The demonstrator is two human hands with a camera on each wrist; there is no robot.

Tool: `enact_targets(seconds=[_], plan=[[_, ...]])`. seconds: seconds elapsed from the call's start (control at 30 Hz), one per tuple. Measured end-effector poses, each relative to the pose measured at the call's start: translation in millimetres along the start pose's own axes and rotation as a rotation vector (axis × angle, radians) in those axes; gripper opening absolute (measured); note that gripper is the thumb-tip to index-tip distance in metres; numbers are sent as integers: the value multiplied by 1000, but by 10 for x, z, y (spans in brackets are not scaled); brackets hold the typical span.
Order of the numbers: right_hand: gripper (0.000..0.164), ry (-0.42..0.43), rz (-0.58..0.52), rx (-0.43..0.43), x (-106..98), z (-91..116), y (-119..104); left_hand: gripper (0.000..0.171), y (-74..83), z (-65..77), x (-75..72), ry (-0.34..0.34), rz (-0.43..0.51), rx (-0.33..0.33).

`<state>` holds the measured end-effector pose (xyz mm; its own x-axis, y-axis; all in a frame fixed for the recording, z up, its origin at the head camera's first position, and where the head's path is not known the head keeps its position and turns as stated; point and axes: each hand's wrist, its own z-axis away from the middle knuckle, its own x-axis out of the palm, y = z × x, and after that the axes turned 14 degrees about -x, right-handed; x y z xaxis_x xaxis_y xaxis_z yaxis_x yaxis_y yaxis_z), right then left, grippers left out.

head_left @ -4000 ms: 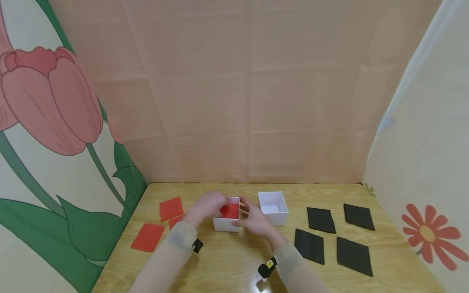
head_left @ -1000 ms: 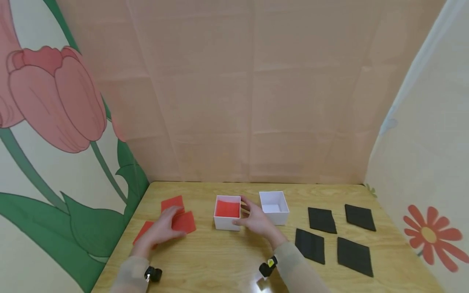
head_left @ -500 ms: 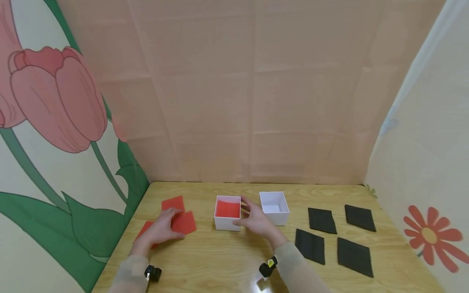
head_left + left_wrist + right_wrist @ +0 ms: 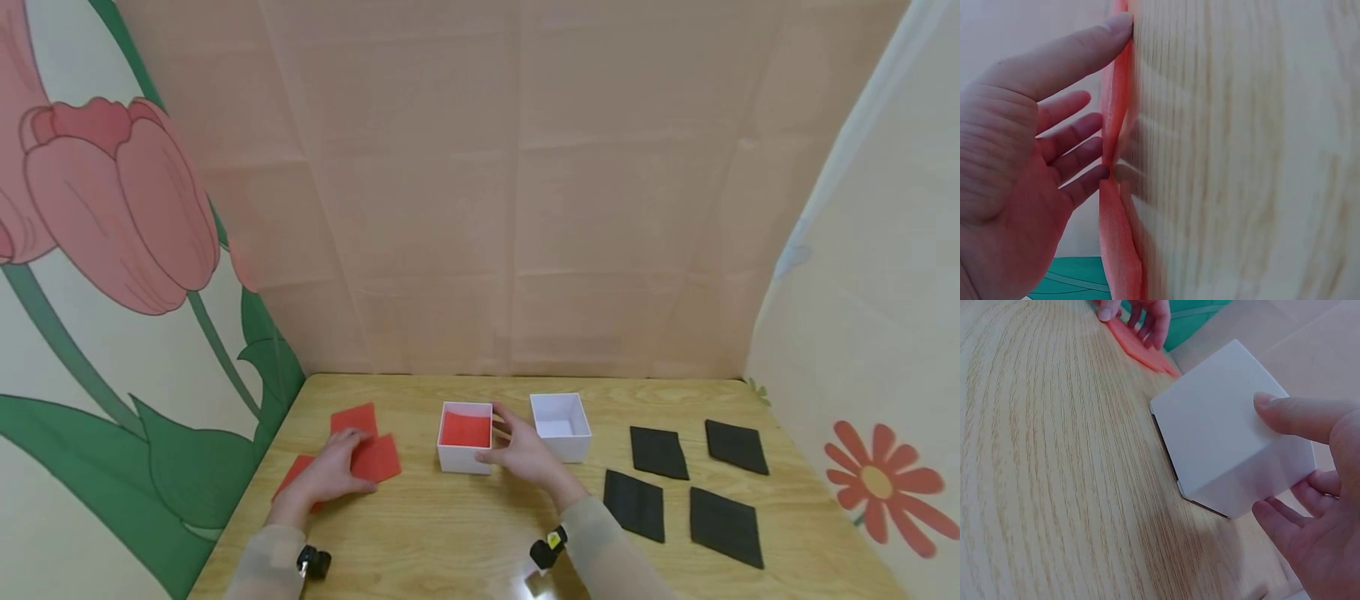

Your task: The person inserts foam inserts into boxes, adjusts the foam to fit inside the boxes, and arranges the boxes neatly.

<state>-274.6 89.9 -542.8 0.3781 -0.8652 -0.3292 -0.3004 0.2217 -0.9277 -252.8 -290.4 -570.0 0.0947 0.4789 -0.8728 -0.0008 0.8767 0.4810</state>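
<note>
My left hand (image 4: 330, 468) is over the red cloth squares at the table's left. Its thumb tip touches the near edge of one red cloth square (image 4: 381, 458), while the fingers, spread apart from the thumb, reach down to the cloth (image 4: 1119, 244) in the left wrist view. My right hand (image 4: 525, 446) steadies a white box (image 4: 463, 459), thumb on its front face and fingers along its right side. Folded red cloth (image 4: 467, 429) lies inside this box. Another red square (image 4: 352, 417) lies behind the left hand, and one more (image 4: 291, 475) is partly hidden under the wrist.
A second white box (image 4: 570, 450) with nothing inside stands right of the right hand. Several black cloth squares (image 4: 724, 527) lie on the right of the wooden table (image 4: 450, 550). A beige cloth backdrop (image 4: 517, 208) hangs behind the table.
Four seconds ago my left hand was inside the box at the red cloth; it has since moved left to the red squares. Over the last second both hands stay nearly still.
</note>
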Motion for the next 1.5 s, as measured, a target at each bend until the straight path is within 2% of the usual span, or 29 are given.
enact_targets(seconds=[0.2,0.6,1.2,1.5], plan=[[103,7,-4,0,-5,6,18,86,19,3,5,-3,-5,2],[104,7,12,1,-4,-22,55,87,69,-7,-23,-31,-24,-40],[104,0,22,7,-2,-28,21,86,102,-53,-43,-59,-61,-49],[105,4,29,8,-3,-22,44,82,162,-14,-33,-63,-53,-50]])
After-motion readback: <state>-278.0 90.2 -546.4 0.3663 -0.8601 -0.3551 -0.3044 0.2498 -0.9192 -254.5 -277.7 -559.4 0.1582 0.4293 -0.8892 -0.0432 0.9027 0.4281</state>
